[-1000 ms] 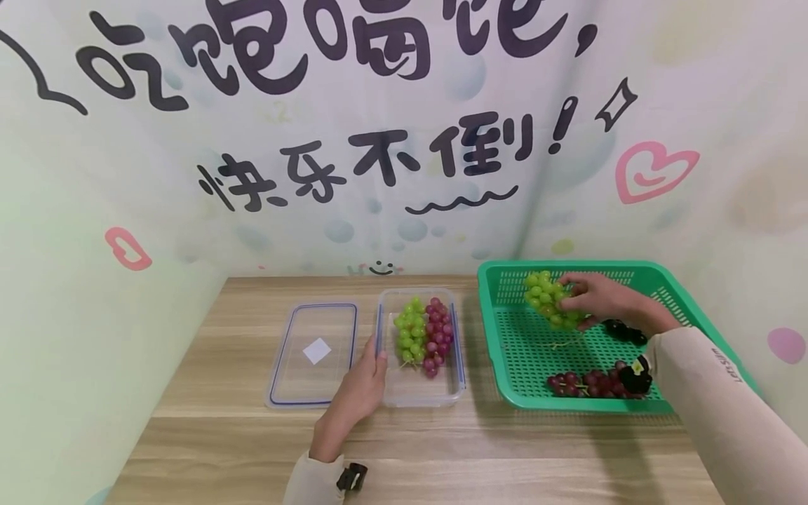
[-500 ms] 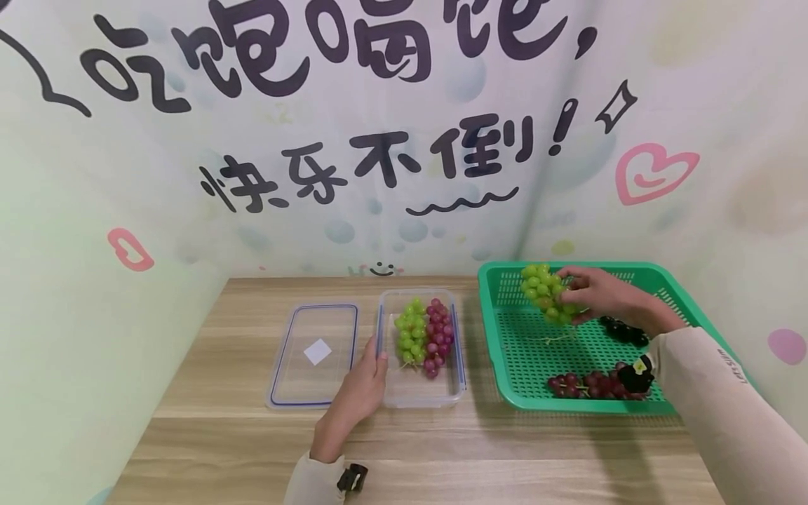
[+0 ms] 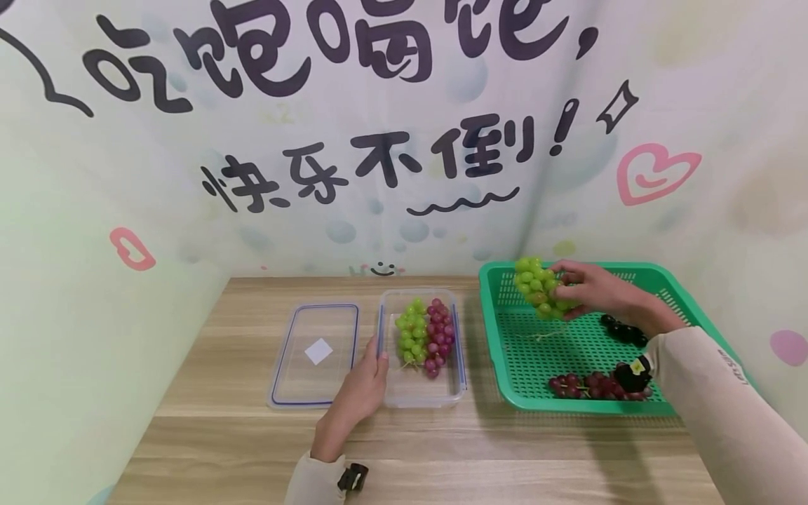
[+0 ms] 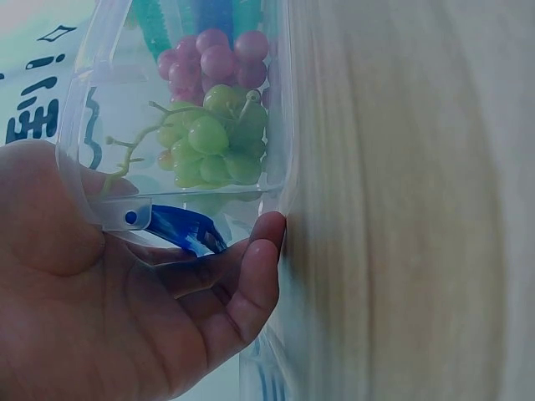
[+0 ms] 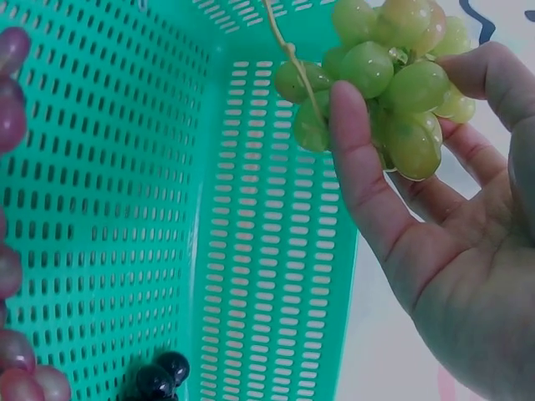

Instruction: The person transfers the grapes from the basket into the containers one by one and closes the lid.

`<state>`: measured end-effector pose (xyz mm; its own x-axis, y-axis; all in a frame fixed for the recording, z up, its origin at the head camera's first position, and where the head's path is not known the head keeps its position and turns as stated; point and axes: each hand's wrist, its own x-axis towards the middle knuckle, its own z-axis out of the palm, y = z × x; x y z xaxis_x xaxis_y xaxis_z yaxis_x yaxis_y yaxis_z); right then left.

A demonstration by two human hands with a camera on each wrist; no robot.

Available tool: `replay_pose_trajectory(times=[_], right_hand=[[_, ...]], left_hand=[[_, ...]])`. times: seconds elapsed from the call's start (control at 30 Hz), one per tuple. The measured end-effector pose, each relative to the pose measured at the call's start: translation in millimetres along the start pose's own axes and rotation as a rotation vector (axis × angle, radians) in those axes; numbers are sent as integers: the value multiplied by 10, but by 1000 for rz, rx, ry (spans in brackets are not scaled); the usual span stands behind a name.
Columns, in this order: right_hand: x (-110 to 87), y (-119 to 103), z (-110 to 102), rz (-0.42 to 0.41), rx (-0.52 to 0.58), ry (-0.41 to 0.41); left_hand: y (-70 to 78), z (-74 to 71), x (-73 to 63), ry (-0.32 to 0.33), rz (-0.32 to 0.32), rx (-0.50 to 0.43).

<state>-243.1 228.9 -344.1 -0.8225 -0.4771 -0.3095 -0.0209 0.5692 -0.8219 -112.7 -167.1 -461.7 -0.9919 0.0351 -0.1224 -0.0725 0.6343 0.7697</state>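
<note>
My right hand [image 3: 590,289] holds a bunch of green grapes [image 3: 535,286] above the green basket [image 3: 517,403]. In the right wrist view the fingers curl round these green grapes [image 5: 393,92], and a bare stem trails off them. My left hand [image 3: 366,382] grips the left side of a clear plastic container [image 3: 435,401], with the thumb at its rim. Inside the container, green grapes [image 3: 412,333] lie to the left of red grapes [image 3: 440,337]. The left wrist view has the fingers beside a blue latch [image 4: 180,227] on the container wall.
A clear lid [image 3: 297,379] with a blue seal and a white square label lies left of the container. Red grapes [image 3: 590,385] lie along the basket's near side, and black grapes [image 3: 621,330] lie under the right wrist. A printed wall cloth [image 3: 315,238] stands behind the wooden table [image 3: 442,456].
My right hand has lifted the green grapes a little higher and slightly to the left over the basket. The left hand and the container stay in place.
</note>
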Motion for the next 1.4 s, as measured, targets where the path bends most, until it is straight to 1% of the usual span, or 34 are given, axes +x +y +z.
replay_pose_trajectory(times=[0.23, 0.37, 0.6, 0.9, 1.17, 1.4], right_hand=[[22, -128, 75, -37, 22, -17], [22, -202, 117, -42, 44, -21], [52, -308, 202, -66, 35, -28], [87, -415, 290, -73, 38, -40], [113, -533, 406, -114, 27, -60], [136, -613, 501, -131, 27, -75]], left_hand=[[3, 5, -2, -4, -3, -3], [4, 6, -4, -4, 2, -3], [14, 5, -9, -4, 1, -2], [3, 1, 2, 1, 2, 4], [8, 4, -13, 6, -3, -2], [5, 2, -8, 5, -12, -1]])
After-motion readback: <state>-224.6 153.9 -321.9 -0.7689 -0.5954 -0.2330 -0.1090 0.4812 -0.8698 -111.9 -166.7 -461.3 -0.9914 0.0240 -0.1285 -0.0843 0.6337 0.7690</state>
